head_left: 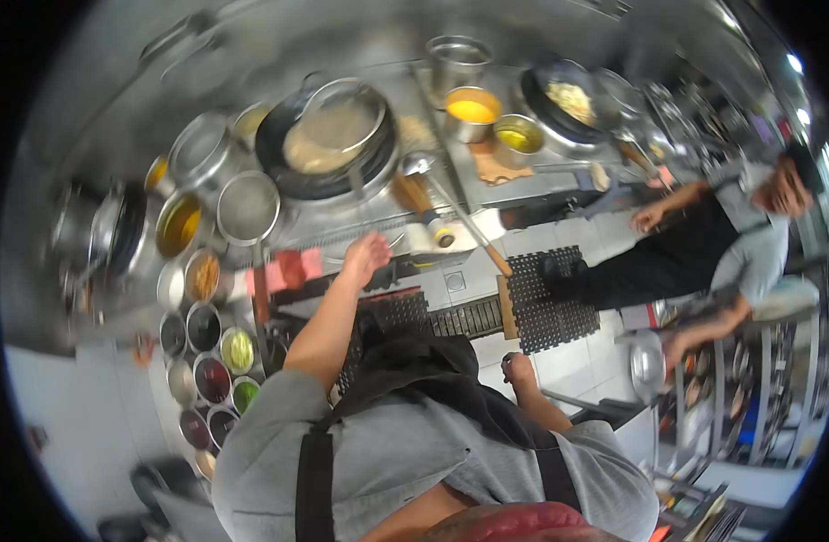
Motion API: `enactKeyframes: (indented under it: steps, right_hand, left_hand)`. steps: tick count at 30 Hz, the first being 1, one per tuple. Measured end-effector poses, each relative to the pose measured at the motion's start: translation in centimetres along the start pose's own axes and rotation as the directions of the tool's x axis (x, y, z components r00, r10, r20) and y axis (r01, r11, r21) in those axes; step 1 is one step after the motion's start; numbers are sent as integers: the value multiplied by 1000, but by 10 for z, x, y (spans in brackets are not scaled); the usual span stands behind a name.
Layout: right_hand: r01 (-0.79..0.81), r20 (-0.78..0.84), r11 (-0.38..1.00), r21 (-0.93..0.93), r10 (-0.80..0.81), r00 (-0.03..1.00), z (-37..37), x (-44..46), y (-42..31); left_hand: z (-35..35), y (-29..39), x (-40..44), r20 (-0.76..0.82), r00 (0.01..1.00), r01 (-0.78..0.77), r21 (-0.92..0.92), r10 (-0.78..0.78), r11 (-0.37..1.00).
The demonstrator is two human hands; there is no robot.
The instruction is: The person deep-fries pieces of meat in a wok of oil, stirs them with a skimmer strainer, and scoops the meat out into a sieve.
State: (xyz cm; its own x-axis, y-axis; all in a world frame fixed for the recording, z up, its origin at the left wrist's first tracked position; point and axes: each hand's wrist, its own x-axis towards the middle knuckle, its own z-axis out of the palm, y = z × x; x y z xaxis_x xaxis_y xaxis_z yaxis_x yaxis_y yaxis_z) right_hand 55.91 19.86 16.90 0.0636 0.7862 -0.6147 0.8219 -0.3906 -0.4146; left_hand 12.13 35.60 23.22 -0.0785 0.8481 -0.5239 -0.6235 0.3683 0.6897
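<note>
My left hand [367,259] is stretched out at the stove's front edge with its fingers extended, and I see nothing held in it. Low on my other side, my right hand [520,370] is closed; something small and dark shows at its fingers, too unclear to name. Beyond my left hand sits a black wok [284,172] of pale liquid, with a round mesh strainer [344,113] over it. A long ladle [452,200] with a wooden handle lies across the stove edge, right of my left hand. Another strainer [248,210] rests nearer on the left.
Tubs of ingredients [212,379] line the left side. Pots of yellow liquid [472,110] and a second wok [568,104] stand at the back right. A co-worker [703,235] at the right holds a metal bowl [647,366]. Black mats [550,298] cover part of the floor.
</note>
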Motion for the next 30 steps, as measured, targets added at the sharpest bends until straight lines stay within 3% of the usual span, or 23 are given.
enactKeyframes:
  steps: [3, 7, 9, 12, 14, 16, 18, 20, 22, 23, 24, 26, 30]
  right_hand:
    - [228, 60, 928, -296, -220, 974, 6, 19, 9]
    - [226, -28, 934, -276, -243, 970, 2, 25, -16]
    - [156, 83, 908, -388, -134, 987, -7, 18, -51]
    - [289, 100, 875, -388, -272, 957, -3, 24, -79]
    - [321, 39, 869, -375, -332, 943, 3, 31, -104]
    - [282, 46, 912, -299, -281, 959, 14, 49, -126]
    - [358, 13, 876, -323, -374, 927, 13, 57, -153]
    - [322, -64, 901, -289, -354, 933, 7, 55, -170]
    - [348, -210, 932, -97, -361, 908, 31, 61, -157]
    - [251, -156, 968, -23, -252, 955, 27, 49, -160]
    - [245, -161, 969, -26, -246, 956, 25, 42, -159]
    - [198, -25, 955, -218, -209, 978, 31, 29, -150]
    - [150, -50, 964, -221, -165, 985, 50, 28, -146]
  left_hand:
    - [6, 6, -5, 23, 1000, 20, 50, -21, 999]
    - [4, 1, -6, 49, 999, -10, 13, 9, 1000]
    - [-2, -6, 1, 17, 1000, 14, -14, -14, 1000]
    - [-3, -3, 1, 34, 999, 21, -10, -21, 1000]
    - [-4, -5, 6, 76, 997, 25, -24, -23, 999]
    - [-6, -2, 5, 107, 994, 36, -13, -35, 999]
    - [-10, 1, 6, 152, 987, 56, 1, -55, 998]
    - [-8, 7, 4, 169, 982, 82, -5, -80, 997]
    - [-7, 15, -3, 181, 978, 98, 31, -103, 995]
    - [-6, 18, -5, 197, 973, 110, 58, -119, 992]
    - [-5, 21, -3, 204, 971, 114, 55, -123, 992]
    - [-7, 26, -3, 209, 961, 150, 158, -181, 976]
    - [-14, 30, 3, 270, 932, 195, 191, -242, 962]
